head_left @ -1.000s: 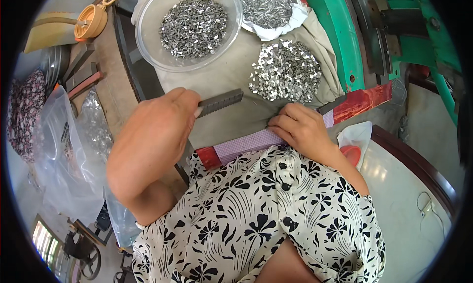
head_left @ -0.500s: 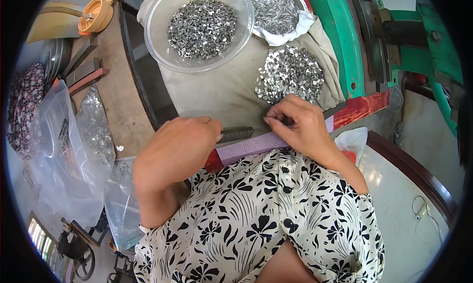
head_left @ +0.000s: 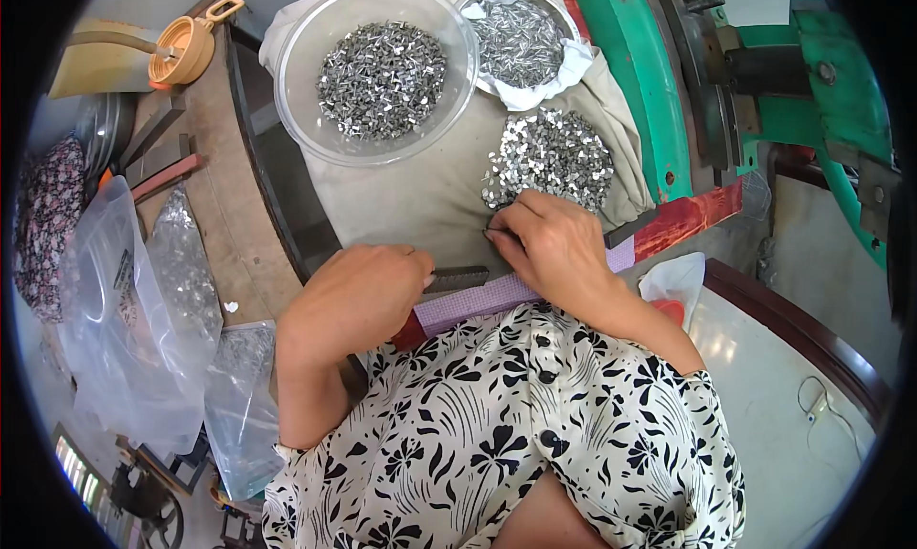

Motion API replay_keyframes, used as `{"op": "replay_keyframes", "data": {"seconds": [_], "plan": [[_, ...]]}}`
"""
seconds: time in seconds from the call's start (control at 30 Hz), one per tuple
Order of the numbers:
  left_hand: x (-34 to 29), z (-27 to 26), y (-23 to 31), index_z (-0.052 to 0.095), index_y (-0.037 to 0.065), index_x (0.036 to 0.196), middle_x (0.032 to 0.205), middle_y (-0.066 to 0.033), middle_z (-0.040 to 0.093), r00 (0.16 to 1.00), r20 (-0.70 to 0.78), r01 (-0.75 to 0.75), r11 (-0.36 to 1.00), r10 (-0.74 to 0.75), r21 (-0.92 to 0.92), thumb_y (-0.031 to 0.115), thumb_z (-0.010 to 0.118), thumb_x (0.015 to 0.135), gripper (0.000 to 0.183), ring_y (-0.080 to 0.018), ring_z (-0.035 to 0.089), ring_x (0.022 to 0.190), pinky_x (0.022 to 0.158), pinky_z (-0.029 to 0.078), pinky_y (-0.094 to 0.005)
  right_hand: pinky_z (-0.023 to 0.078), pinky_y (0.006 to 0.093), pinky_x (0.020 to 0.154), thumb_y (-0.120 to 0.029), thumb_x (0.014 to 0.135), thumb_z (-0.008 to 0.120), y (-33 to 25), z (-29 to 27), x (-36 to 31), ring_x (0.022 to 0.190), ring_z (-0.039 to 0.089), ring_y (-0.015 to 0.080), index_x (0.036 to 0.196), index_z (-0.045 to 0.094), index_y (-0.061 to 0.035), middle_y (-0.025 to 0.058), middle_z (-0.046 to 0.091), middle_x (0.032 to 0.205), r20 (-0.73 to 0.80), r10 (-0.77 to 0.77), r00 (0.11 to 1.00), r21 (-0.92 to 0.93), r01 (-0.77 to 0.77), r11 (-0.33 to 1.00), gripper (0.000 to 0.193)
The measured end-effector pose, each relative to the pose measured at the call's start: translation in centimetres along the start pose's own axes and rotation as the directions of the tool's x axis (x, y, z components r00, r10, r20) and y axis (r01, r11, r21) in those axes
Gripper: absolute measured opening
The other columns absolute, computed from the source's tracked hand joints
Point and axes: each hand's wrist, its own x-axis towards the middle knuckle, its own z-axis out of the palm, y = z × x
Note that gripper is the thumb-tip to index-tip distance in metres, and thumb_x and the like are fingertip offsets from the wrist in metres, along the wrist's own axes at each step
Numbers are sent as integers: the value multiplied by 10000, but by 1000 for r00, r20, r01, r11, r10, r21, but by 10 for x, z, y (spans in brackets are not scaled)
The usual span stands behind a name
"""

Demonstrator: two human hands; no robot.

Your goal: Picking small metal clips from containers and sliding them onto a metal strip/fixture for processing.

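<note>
My left hand (head_left: 368,291) is closed around one end of a dark, narrow bar (head_left: 458,279) with a notched, comb-like edge. The bar points right, low over the beige cloth (head_left: 401,200). To its right, my right hand (head_left: 554,248) has thumb and forefinger pinched together; a tiny dark thing shows at the fingertips, too small to name. Just beyond that hand lies a loose pile of small metal pieces (head_left: 549,157), some bright and flat, others grey. A purple woven strip (head_left: 468,305) runs along the near edge, below the bar.
A clear plastic bowl (head_left: 296,100) of small metal parts stands at the back, beside a lined metal bowl (head_left: 535,95) of slim shiny pins. Green machinery (head_left: 630,81) stands on the right. At left are a wooden table (head_left: 224,205), plastic bags (head_left: 124,329) and an orange cup-like lid (head_left: 181,52).
The right hand has shifted slightly left, closer to the notched bar, with its pinch kept. The view has moved a little, so the bowls and pile sit lower and further left.
</note>
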Motion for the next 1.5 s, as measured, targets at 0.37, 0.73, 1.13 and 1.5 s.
{"op": "replay_keyframes", "data": {"seconds": [0.37,0.73,1.13,1.5], "plan": [[4,0,-3,613,-13,837,800,-242,644,996,-14,88,994,-89,-72,107,536,864,145,-440,626,786,661,484,-517,505,408,604,-128,753,725,4,-5,5,677,627,300,792,660,-47,89,585,736,97,-79,992,29,77,997,111],[2,-4,-6,576,11,973,861,-211,664,997,-29,67,987,-72,-144,95,707,785,244,-426,628,857,722,478,-517,501,374,577,-124,737,729,8,-8,10,647,639,244,793,650,-50,73,611,750,146,-11,989,163,-14,986,122],[6,9,-14,537,6,949,841,-201,632,991,-110,57,989,-73,-138,17,700,726,277,-432,622,853,723,481,-513,461,272,549,-64,799,704,20,-46,41,591,580,134,837,669,-15,66,626,754,-161,140,977,354,-76,932,72],[26,11,18,593,55,965,927,-119,540,951,-286,-155,982,118,-110,153,720,791,237,-342,574,901,756,448,-440,482,330,576,-153,857,725,57,-74,75,641,627,222,912,731,-58,95,667,824,-396,-42,917,-37,30,999,109]]}}
